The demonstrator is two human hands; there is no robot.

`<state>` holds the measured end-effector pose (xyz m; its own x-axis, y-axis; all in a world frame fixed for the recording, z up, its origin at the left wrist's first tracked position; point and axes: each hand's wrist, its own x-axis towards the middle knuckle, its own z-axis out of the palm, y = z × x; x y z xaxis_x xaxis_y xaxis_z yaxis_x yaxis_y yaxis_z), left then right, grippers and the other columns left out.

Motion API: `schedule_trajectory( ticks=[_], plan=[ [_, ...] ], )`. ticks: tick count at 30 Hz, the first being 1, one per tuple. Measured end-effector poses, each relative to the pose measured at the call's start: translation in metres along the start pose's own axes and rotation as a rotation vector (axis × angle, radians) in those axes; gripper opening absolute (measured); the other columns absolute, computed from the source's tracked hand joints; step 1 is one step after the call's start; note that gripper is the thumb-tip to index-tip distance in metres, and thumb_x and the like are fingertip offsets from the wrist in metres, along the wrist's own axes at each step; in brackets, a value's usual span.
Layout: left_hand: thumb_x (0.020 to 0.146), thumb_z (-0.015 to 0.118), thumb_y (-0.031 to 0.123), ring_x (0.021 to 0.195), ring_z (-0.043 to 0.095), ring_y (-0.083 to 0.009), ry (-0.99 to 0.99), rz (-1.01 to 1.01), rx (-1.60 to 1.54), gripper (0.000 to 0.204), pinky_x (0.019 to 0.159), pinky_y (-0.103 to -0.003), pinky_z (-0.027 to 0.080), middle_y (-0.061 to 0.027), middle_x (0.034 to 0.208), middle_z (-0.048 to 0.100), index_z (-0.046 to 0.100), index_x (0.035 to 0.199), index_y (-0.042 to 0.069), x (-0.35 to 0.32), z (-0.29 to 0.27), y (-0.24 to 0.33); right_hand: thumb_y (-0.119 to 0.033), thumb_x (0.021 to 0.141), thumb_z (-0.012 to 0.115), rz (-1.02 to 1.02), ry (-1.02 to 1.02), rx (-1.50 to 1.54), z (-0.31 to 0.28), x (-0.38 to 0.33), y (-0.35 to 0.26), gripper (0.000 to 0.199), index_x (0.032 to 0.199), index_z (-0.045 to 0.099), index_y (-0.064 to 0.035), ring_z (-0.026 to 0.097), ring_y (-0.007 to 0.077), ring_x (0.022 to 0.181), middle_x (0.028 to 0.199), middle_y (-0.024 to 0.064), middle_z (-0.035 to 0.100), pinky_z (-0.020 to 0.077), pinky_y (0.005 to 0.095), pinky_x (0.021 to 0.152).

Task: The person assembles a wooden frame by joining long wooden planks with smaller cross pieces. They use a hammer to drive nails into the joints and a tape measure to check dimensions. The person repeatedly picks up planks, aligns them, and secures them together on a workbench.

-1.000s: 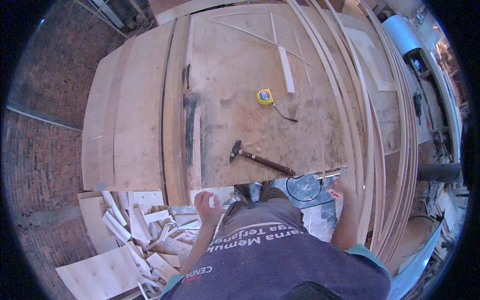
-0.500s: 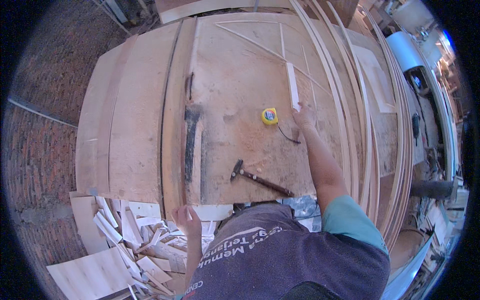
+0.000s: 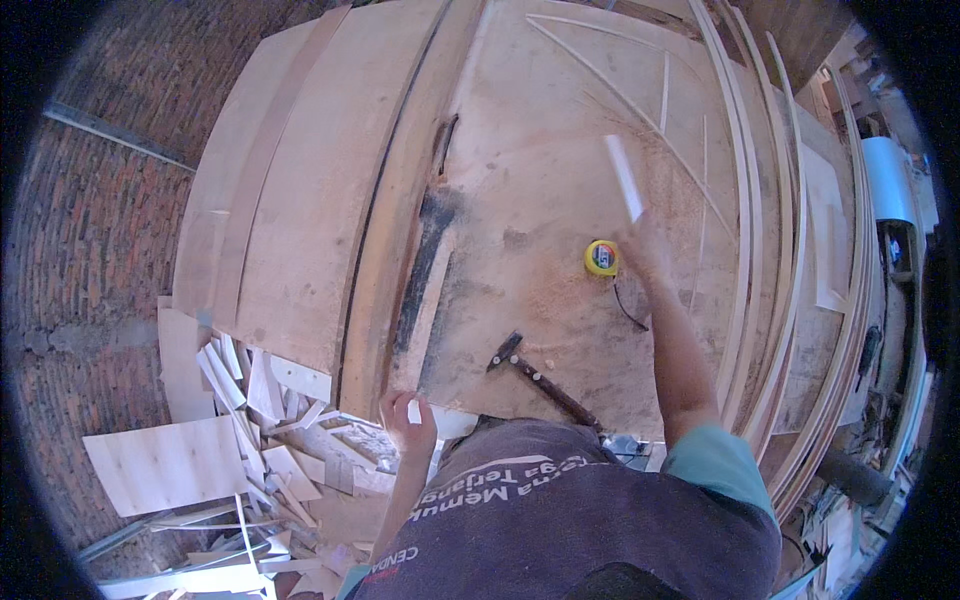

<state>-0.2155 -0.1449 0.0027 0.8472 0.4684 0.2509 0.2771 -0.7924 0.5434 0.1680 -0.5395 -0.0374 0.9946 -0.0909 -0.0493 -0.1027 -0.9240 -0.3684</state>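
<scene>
Two hands work at the plywood worktop (image 3: 330, 200). The left hand (image 3: 408, 420), at the near edge, has its fingers closed on a small white piece (image 3: 414, 411). A hammer (image 3: 545, 380) lies near that edge. Beside the yellow tape measure (image 3: 601, 258), the right hand (image 3: 642, 245) grips a thin white strip (image 3: 624, 178) mid-worktop.

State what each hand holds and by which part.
The right hand grips a pale flat wooden strip by its near end. The left hand pinches a small white piece; which part cannot be told.
</scene>
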Motion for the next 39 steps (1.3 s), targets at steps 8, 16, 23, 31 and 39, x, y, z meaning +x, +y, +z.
schedule_trajectory(
  ticks=[8,16,23,31,39],
  plan=[
    [0.082,0.077,0.015,0.106,0.06,-0.0315,-0.035,0.004,-0.008,0.022,0.094,-0.048,0.044,-0.0095,0.11,0.062,0.07,0.103,0.011,0.028,-0.001,-0.017,-0.051,0.078,0.082,0.084,-0.314,0.043,-0.044,-0.077,-0.078,0.078,0.138,0.057,-0.0084,0.062,0.0466,0.118,0.125,0.0306,0.064,0.0522,0.0513,0.097],
    [0.083,0.078,0.022,0.119,0.056,-0.0338,0.031,-0.061,0.075,0.035,0.101,-0.051,0.04,-0.015,0.126,0.058,0.069,0.115,0.012,0.032,-0.005,-0.048,-0.041,0.089,0.075,0.118,-0.062,-0.091,-0.056,-0.089,0.011,0.063,0.141,0.057,-0.0105,0.064,0.0411,0.113,0.123,0.0254,0.06,0.0519,0.0489,0.096],
    [0.083,0.078,0.031,0.142,0.04,-0.0407,0.052,-0.111,0.269,0.067,0.116,-0.065,0.027,-0.0208,0.151,0.043,0.053,0.141,0.011,0.044,0.004,-0.076,-0.033,0.091,0.074,-0.39,-0.234,-0.022,0.01,-0.044,-0.147,0.053,0.141,0.06,-0.0219,0.064,0.0377,0.11,0.124,0.0136,0.061,0.0517,0.0473,0.094],
    [0.084,0.076,0.04,0.146,0.035,-0.0425,0.029,-0.162,0.299,0.073,0.117,-0.069,0.022,-0.022,0.155,0.039,0.051,0.146,0.011,0.039,0.008,-0.088,-0.038,0.09,0.074,-0.481,-0.111,-0.059,0.086,0.003,-0.222,0.053,0.14,0.062,-0.0248,0.055,0.031,0.122,0.125,0.0082,0.061,0.0388,0.0506,0.104],
    [0.085,0.075,0.049,0.145,0.036,-0.0431,-0.048,-0.175,0.346,0.077,0.118,-0.069,0.021,-0.0239,0.155,0.039,0.049,0.147,0.011,0.049,0.005,-0.074,-0.042,0.089,0.074,-0.456,0.134,0.032,0.12,-0.005,-0.234,0.047,0.131,0.069,-0.0206,0.056,0.0301,0.12,0.126,0.0054,0.067,0.0375,0.0501,0.105]
  ],
)
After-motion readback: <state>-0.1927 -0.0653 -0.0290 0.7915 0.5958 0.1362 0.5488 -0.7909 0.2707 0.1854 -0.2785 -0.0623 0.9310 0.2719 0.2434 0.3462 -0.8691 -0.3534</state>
